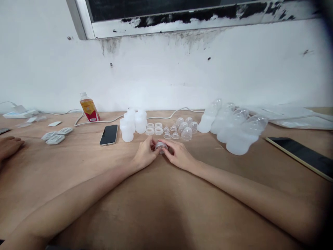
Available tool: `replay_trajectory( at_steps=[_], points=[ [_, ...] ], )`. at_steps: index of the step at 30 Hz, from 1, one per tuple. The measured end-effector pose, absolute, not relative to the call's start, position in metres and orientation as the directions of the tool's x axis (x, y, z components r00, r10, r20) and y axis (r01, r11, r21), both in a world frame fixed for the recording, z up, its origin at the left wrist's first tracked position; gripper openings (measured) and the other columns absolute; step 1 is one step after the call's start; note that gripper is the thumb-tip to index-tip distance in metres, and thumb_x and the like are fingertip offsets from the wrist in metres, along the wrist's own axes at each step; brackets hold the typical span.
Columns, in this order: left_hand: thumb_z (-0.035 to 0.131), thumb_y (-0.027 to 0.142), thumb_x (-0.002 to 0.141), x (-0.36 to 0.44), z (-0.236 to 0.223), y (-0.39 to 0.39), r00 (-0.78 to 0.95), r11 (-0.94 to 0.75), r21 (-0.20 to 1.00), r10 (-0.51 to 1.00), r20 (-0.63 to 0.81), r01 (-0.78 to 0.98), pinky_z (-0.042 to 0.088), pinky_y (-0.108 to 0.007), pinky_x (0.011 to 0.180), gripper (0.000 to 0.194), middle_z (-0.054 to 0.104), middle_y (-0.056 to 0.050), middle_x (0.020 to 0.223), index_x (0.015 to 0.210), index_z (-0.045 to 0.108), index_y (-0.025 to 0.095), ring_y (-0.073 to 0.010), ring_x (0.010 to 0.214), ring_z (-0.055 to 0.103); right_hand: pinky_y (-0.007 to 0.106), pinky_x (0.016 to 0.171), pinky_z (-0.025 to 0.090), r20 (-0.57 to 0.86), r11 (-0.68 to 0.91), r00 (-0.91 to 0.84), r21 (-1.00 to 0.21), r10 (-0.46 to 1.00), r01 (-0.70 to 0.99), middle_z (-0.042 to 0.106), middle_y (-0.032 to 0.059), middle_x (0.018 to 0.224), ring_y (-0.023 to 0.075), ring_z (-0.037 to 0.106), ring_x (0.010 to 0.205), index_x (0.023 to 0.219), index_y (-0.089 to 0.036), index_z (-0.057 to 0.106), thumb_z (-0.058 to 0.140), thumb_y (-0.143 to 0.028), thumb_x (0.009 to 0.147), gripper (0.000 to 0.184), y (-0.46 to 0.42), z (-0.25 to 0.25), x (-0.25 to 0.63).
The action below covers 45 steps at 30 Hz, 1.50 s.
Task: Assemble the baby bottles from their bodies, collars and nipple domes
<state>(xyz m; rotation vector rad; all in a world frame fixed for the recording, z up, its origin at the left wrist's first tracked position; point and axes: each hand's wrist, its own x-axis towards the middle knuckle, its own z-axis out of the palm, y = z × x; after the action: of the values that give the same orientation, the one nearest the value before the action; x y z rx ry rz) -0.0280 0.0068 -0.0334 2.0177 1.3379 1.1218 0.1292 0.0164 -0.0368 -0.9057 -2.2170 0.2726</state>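
Observation:
My left hand [146, 151] and my right hand [180, 154] meet at the middle of the table, fingers closed from both sides around a small translucent bottle collar ring [161, 147]. My fingers partly cover it, and whether something sits inside it is too small to tell. Just beyond are several loose collar rings [158, 131], several clear bottle nipples [175, 135] and several clear domed caps [186, 134]. Frosted white baby bottles [127, 131] without tops stand behind my left hand. To the right, a group of frosted bottles with domed caps [236, 142] stands close together.
A phone [108, 135] lies left of the bottles, another phone [301, 154] at the right. A drink bottle [90, 108], a white cable [104, 121] and a plastic bag [296, 116] lie along the wall. Grey plastic pieces [55, 139] lie near another person's hand [10, 146].

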Motion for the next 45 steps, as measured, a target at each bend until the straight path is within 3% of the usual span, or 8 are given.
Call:
replay_trajectory(
  at_steps=[11,17,25,32,37,42,45],
  points=[
    [0.05,0.016,0.068,-0.025,-0.028,0.004,0.229,-0.469,0.639,0.876,0.424,0.61,0.039,-0.022,0.054,0.008,0.054,0.003,0.064,0.07,0.043,0.019,-0.011,0.059,0.052,0.025,0.058,0.043,0.47,0.636,-0.429,-0.536,0.771,0.555,0.066,0.0037,0.08,0.0113,0.052,0.058,0.102,-0.015,0.059,0.045,-0.013,0.073,0.033,0.015,-0.032,0.126],
    [0.046,0.02,0.076,-0.026,-0.024,-0.001,0.227,-0.472,0.682,0.878,0.421,0.559,0.041,-0.023,0.061,0.009,0.063,0.0,0.074,0.084,0.046,0.019,-0.0126,0.066,0.058,0.026,0.061,0.043,0.512,0.645,-0.393,-0.578,0.764,0.499,0.064,0.0035,0.077,0.0132,0.055,0.063,0.101,-0.017,0.059,0.041,-0.023,0.08,0.028,0.017,-0.032,0.128],
    [0.043,0.021,0.079,-0.028,-0.027,-0.001,0.264,-0.538,0.63,0.837,0.48,0.56,0.04,-0.022,0.058,0.008,0.065,0.0,0.071,0.084,0.047,0.018,-0.0117,0.062,0.058,0.023,0.053,0.042,0.475,0.629,-0.412,-0.598,0.777,0.497,0.058,-0.0003,0.055,0.0113,0.052,0.048,0.103,-0.015,0.057,0.038,-0.028,0.083,0.03,0.013,-0.031,0.129],
    [0.047,0.024,0.074,-0.027,-0.028,0.0,0.244,-0.477,0.601,0.87,0.429,0.642,0.04,-0.023,0.058,0.005,0.063,0.001,0.072,0.077,0.046,0.02,-0.0138,0.065,0.059,0.024,0.05,0.043,0.434,0.589,-0.402,-0.65,0.806,0.479,0.056,-0.0022,0.052,0.0098,0.05,0.04,0.099,-0.016,0.058,0.041,-0.026,0.081,0.027,0.014,-0.034,0.129],
    [0.042,0.025,0.078,-0.027,-0.027,-0.001,0.248,-0.476,0.6,0.871,0.425,0.643,0.04,-0.023,0.059,0.008,0.064,0.001,0.076,0.082,0.047,0.02,-0.0136,0.068,0.059,0.023,0.048,0.042,0.412,0.576,-0.413,-0.68,0.812,0.454,0.054,-0.0026,0.053,0.0089,0.049,0.04,0.102,-0.017,0.056,0.039,-0.028,0.082,0.029,0.014,-0.032,0.129],
    [0.042,0.024,0.078,-0.027,-0.028,-0.001,0.261,-0.472,0.48,0.858,0.442,0.74,0.04,-0.023,0.059,0.007,0.062,0.001,0.074,0.082,0.047,0.02,-0.0135,0.067,0.057,0.023,0.052,0.044,0.359,0.568,-0.493,-0.73,0.792,0.381,0.061,0.0013,0.071,0.0081,0.051,0.046,0.108,-0.018,0.053,0.04,-0.033,0.082,0.033,0.016,-0.031,0.129],
    [0.042,0.027,0.079,-0.03,-0.024,-0.004,0.33,-0.522,0.354,0.815,0.477,0.776,0.04,-0.028,0.068,0.011,0.062,0.0,0.078,0.086,0.047,0.019,-0.0153,0.073,0.057,0.023,0.05,0.044,0.304,0.501,-0.511,-0.809,0.804,0.308,0.061,0.0023,0.074,0.009,0.053,0.051,0.105,-0.018,0.055,0.043,-0.037,0.08,0.034,0.02,-0.031,0.13]
  ],
)
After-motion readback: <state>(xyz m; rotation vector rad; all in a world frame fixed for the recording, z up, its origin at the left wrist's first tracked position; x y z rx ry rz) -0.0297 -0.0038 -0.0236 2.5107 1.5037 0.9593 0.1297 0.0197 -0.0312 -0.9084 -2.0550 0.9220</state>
